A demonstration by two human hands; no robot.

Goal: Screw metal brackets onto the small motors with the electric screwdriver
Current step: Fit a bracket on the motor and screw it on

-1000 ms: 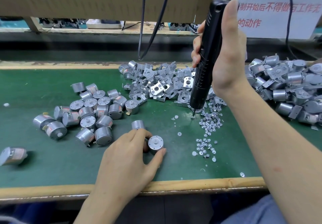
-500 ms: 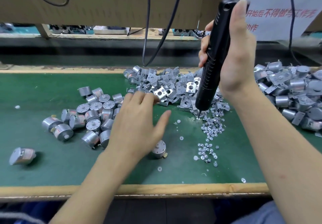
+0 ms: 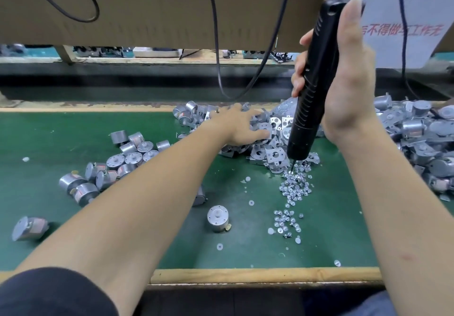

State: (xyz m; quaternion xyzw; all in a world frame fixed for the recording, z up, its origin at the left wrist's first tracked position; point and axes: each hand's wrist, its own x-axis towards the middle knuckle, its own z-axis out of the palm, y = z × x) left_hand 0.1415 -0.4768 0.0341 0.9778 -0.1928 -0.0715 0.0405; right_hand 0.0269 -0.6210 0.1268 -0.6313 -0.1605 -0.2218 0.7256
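Note:
My right hand [image 3: 344,87] grips the black electric screwdriver [image 3: 312,87] upright, its bit tip touching the top of a scatter of small screws [image 3: 294,188]. My left hand [image 3: 238,126] reaches far forward onto the heap of metal brackets [image 3: 272,153], fingers spread over the pieces; whether it holds one I cannot tell. A single small motor [image 3: 218,218] stands shaft-up on the green mat [image 3: 49,134] near the front. A group of loose motors [image 3: 122,163] lies to the left, partly hidden by my left forearm.
A pile of motors with brackets [image 3: 417,139] fills the right side. One motor [image 3: 29,228] lies alone at the far left. White washers [image 3: 219,247] dot the mat. A wooden edge [image 3: 245,275] bounds the front. Black cables [image 3: 216,45] hang above the back.
My left hand let go of the single motor near the front and moved forward onto the bracket heap. The screwdriver stayed over the screws, and the view shifted closer.

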